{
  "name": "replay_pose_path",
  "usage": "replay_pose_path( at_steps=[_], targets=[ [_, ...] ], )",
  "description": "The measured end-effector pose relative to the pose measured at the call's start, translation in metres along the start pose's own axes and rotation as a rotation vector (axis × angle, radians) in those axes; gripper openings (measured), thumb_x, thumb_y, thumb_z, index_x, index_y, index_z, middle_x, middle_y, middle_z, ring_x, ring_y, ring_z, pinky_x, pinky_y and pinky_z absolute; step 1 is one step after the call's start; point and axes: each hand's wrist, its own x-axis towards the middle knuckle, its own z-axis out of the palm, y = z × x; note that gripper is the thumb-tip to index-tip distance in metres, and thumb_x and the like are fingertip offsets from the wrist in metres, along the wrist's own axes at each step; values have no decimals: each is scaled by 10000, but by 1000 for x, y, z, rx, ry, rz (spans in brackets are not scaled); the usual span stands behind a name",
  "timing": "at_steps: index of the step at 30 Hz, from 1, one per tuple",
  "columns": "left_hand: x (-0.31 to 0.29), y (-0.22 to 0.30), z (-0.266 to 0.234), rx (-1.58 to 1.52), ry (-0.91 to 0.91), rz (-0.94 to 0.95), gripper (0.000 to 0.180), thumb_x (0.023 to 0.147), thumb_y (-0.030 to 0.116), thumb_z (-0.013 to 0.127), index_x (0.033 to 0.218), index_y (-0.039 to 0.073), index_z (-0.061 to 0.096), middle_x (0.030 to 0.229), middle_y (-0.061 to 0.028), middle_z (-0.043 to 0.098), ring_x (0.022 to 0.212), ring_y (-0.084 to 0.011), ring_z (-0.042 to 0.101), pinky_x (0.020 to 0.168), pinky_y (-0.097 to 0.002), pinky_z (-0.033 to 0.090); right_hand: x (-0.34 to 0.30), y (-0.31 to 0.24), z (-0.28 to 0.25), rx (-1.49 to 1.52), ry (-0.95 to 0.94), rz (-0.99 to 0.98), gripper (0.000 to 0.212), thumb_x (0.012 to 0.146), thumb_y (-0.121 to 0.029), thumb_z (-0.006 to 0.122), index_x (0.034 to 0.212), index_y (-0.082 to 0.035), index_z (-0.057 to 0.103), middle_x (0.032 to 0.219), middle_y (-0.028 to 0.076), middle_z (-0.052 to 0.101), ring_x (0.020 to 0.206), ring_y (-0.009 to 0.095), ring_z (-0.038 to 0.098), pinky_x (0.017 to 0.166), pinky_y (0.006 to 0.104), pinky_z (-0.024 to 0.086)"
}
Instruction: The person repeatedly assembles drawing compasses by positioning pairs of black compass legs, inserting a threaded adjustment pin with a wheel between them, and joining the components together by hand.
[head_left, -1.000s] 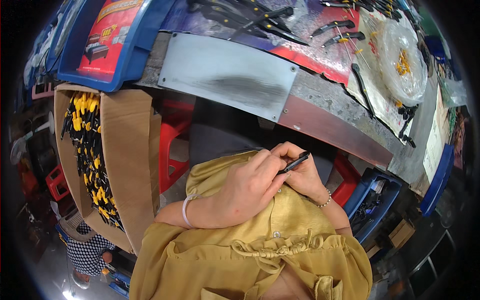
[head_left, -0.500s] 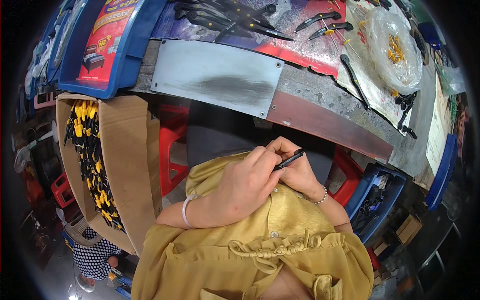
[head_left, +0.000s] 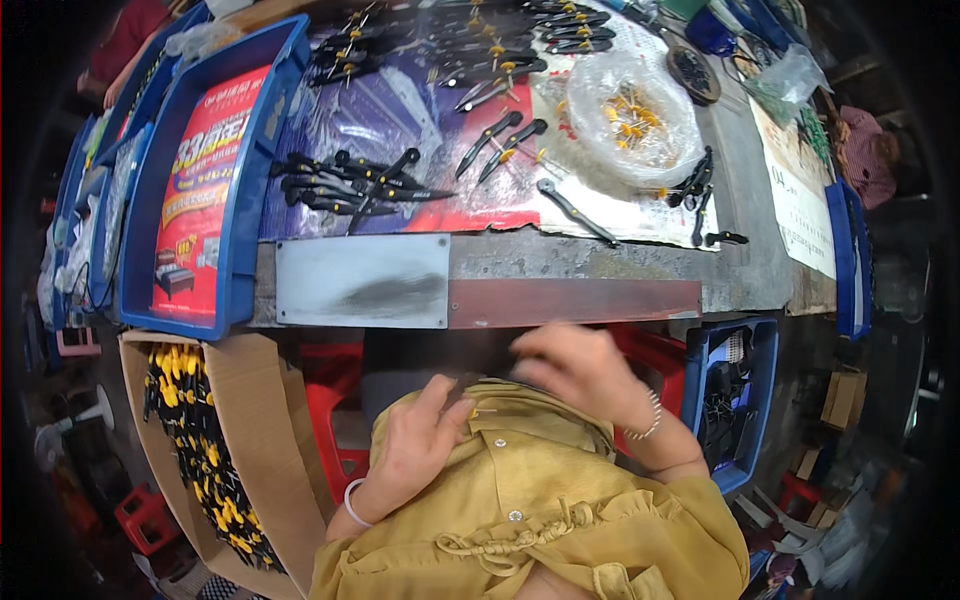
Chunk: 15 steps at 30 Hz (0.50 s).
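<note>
Above my lap, my left hand (head_left: 420, 440) is closed, with a dark, blurred piece (head_left: 464, 382) at its fingertips that looks like the black handle. A tiny yellow-and-white bit (head_left: 483, 411) shows by these fingers; whether it belongs to the piece is unclear. My right hand (head_left: 583, 372), smeared by motion, is apart from the left, near the table's front edge. Across that edge, a curved black handle (head_left: 577, 212) lies nearest to it. Two more black handles (head_left: 487, 145) rest on the red sheet, and a pile of them (head_left: 365, 185) lies to their left.
A clear plastic bag (head_left: 590, 110) holds yellow-headed pins. At left, a blue tray (head_left: 240, 270) stands on the table beside a cardboard box (head_left: 265, 430) of black-and-yellow pieces. A blue crate (head_left: 762, 400) is low at right, and a red stool (head_left: 330, 400) is under me.
My hands, together on the black handle before, have come apart. The right has swung toward the table; the left has dropped left. The view has tilted up, showing more of the table.
</note>
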Motion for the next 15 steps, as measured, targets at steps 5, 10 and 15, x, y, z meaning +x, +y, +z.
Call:
replay_pose_path(
  at_steps=[5,10,15],
  targets=[
    [0,4,-12,-732,-111,-37,136,906,75,508,1005,2,565,807,-49,627,552,-54,497,499,-184,397,38,26,-65,-594,124,-140,299,724,54,545,996,-61,597,951,102,590,757,269,611,600,339,494],
    [4,-10,-14,-1058,-246,-104,196,899,94,537,1056,-20,572,869,-101,615,592,-83,518,531,-196,418,67,57,-87,-1002,-244,-413,285,749,-134,524,1030,-104,561,1099,23,496,774,153,520,601,275,484],
    [8,-16,-11,-1141,-225,-126,217,873,103,584,1026,-51,571,868,-141,616,596,-142,554,540,-232,445,80,60,-95,-1119,-297,-595,231,748,-148,524,960,-65,567,1053,48,497,801,141,514,593,256,477]
  ],
)
